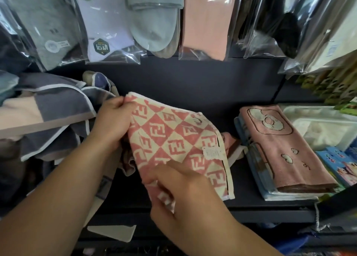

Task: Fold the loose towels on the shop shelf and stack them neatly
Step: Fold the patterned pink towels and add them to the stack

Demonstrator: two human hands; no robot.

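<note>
Two hands: both are holding the checked towel (179, 139), which is hanging over the dark shelf (173, 85) at mid-view.
Left hand (114, 118): is pinching the towel's far corner at 10 o'clock, fingers curled over the white hem.
Right hand (185, 190): is gripping the near edge at 6 o'clock, fingers curled round the cloth (this hand is blurred, so the exact hold is hard to read).
Step in hand: judging by the doubled layers along the 3 o'clock side, the person is squaring up a fold.
Doing it well: this is calling for drawing the two held points gently apart so the cloth is lying taut, lining up the hems before creasing, and keeping the price tag (212, 153) facing up.
Folded stack (286, 151): is sitting at 3 o'clock of the towel, a pink towel topping blue ones; its width is giving the size to match.
Loose heap (48, 110): grey-and-peach towels are lying at 9 o'clock, just beside the left hand.
Risk: the under layer is likely to be sliding askew if either grip is slackening.
</note>
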